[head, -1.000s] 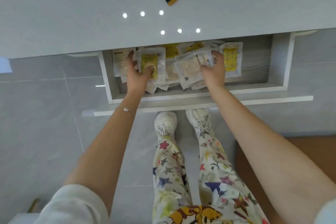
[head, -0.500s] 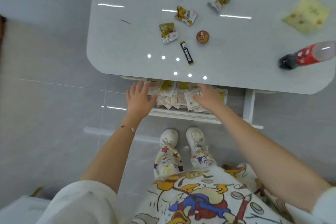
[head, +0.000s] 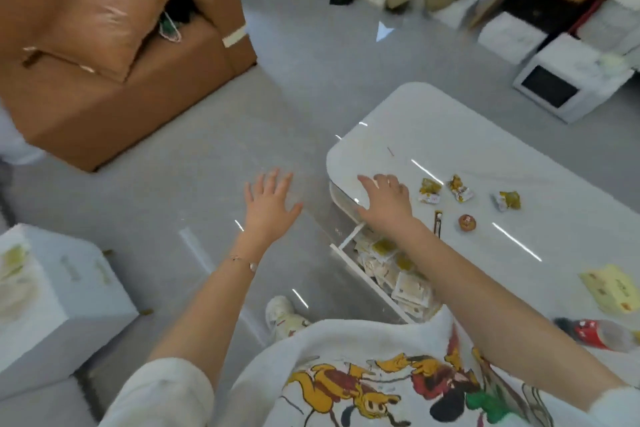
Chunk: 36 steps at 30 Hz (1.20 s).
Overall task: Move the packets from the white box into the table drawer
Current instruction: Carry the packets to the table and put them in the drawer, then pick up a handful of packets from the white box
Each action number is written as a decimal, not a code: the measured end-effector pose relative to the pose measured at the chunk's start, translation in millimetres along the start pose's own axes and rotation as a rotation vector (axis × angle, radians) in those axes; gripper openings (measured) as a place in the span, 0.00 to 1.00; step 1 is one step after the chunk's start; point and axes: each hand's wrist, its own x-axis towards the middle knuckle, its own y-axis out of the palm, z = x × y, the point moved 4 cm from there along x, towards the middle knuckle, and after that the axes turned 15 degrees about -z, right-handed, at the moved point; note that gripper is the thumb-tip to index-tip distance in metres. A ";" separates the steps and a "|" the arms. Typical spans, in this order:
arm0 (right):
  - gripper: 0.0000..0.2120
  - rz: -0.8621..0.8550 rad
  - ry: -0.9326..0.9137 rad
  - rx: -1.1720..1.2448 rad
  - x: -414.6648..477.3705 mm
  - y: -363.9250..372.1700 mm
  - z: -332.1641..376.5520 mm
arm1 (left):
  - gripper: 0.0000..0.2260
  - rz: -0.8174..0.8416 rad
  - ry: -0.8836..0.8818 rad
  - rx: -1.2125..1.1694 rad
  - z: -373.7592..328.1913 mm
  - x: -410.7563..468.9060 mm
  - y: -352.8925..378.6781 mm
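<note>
The table drawer (head: 360,274) stands pulled out under the white table's (head: 485,156) near edge, with several clear and yellow packets (head: 398,270) piled in it. A white box (head: 52,295) sits on the floor at the far left, with yellowish packets showing at its top. My left hand (head: 268,204) hovers over the floor, empty, fingers spread, left of the table. My right hand (head: 384,204) is over the table's corner above the drawer, fingers apart, holding nothing.
On the table lie three small snack packets (head: 460,189), a round brown thing (head: 467,222), a dark stick sachet (head: 438,224), a yellow packet (head: 611,288) and a cola bottle (head: 599,334). A brown sofa (head: 114,55) is at upper left, a white microwave (head: 561,90) at upper right.
Both hands have come out of the drawer and let go of the packets. My view has swung up and left, bringing the white box, floor and sofa into sight.
</note>
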 end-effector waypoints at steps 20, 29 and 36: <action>0.32 -0.009 -0.833 -0.080 67.1 9.5 543.4 | 0.32 -0.286 -0.790 0.099 424.6 -105.8 -175.7; 0.33 0.051 -1.018 -0.054 108.9 50.7 677.2 | 0.32 -0.236 -1.003 0.139 529.7 -104.3 -179.6; 0.34 0.091 -1.240 -0.114 171.6 76.9 777.5 | 0.33 -0.275 -1.206 0.131 607.9 -59.8 -182.1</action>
